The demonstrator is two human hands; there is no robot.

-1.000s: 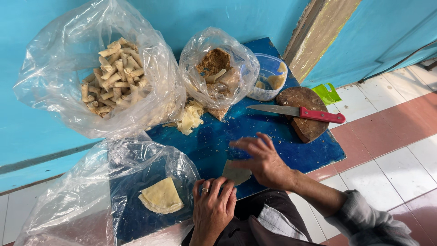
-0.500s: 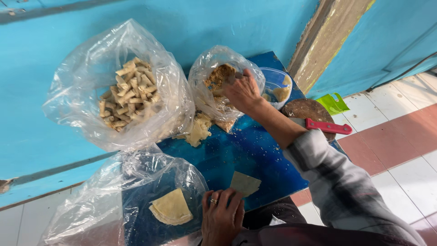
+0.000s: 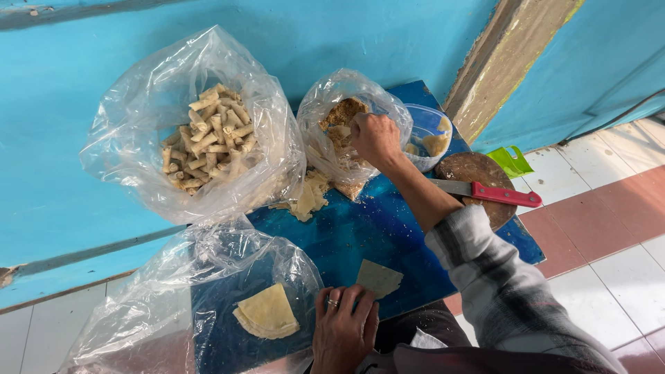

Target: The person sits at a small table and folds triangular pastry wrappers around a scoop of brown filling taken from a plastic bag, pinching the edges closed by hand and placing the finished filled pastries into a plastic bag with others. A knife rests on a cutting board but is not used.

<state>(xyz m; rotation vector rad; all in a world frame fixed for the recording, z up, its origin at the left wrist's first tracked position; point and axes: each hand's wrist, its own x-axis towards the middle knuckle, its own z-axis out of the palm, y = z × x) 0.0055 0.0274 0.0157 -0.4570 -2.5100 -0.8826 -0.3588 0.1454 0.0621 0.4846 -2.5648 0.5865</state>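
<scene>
We see a glossy deep-blue worktop [image 3: 346, 239], turquoise wall [image 3: 62, 104], clear bags [image 3: 180, 76], pale beige rolls [image 3: 208, 135], yellowish wrappers [image 3: 267, 312], brown filling [image 3: 339, 114], a red-handled knife [image 3: 495, 194], dark brown board [image 3: 478, 170], grey-and-white checked sleeve [image 3: 499, 277], white and reddish floor tiles [image 3: 609, 228].

**Turquoise walls, tiled floor**

You look down on a turquoise painted wall [image 3: 83, 83] filling the upper left of the frame, its paint chipped at the lower left edge. A worn beige post [image 3: 495, 59] slants through the upper right. At the right, your view takes in a floor [image 3: 616, 228] of white tiles crossed by a band of reddish ones. Soft, even daylight falls throughout.
</scene>
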